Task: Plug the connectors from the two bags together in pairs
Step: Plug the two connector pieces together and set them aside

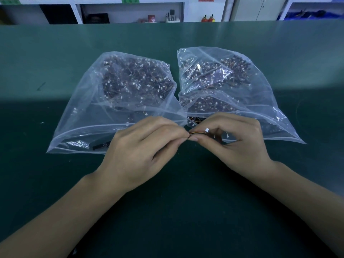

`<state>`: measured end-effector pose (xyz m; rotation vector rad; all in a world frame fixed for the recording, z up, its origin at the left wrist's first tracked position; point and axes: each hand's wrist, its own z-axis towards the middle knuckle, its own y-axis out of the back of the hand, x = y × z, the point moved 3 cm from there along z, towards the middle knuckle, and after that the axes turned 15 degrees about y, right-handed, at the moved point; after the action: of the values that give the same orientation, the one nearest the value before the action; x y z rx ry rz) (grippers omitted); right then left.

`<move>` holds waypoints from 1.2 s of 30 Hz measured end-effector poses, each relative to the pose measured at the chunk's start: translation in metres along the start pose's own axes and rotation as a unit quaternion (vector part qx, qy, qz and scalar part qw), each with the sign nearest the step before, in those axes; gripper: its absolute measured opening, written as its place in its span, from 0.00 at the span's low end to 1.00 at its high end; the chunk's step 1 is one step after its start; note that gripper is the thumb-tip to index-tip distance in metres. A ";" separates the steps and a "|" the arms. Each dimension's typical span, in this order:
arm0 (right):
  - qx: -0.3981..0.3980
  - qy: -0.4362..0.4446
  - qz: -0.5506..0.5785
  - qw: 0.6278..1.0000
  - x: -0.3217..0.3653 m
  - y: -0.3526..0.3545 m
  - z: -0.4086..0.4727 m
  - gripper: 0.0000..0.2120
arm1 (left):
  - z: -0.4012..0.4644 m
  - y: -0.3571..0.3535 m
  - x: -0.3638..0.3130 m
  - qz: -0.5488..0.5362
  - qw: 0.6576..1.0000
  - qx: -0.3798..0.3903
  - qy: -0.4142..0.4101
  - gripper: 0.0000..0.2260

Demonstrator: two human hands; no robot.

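- Fingertips of both hands meet at the middle of the view, just in front of the two bags' near edges, pinching a short bundle of thin orange and dark wires (pixel 195 134).
- Left hand (pixel 147 144): its fingers are curled together, thumb and forefinger closed on the left end of the wires; whatever sits at that end is hidden inside the pinch.
- Right hand (pixel 236 142): thumb and forefinger nip the wires just beside a small white connector (pixel 206 130), which stands up bare above the thumb; the other fingers curl loosely behind.
- The left bag (pixel 89 101), clear plastic with a zip strip, lies flat on the green table (pixel 55 53) and holds a dark heap of wired connectors with white tips.
- The right bag (pixel 260 101) lies touching it, filled the same way; a few loose connectors spill at its mouth, just behind the fingertips.
- Shelving (pixel 130 10) stands beyond the table's far edge.
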<state>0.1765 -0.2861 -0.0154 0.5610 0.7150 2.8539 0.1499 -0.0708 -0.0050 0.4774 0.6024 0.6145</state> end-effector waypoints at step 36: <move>0.008 0.011 -0.003 1.000 -0.001 0.000 -0.001 0.02 | 0.001 0.004 0.005 0.057 0.998 0.010 0.022 0.06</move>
<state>0.1770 -0.2867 -0.0165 0.5298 0.7410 2.8564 0.1523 -0.0652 -0.0043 0.5206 0.6263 0.7292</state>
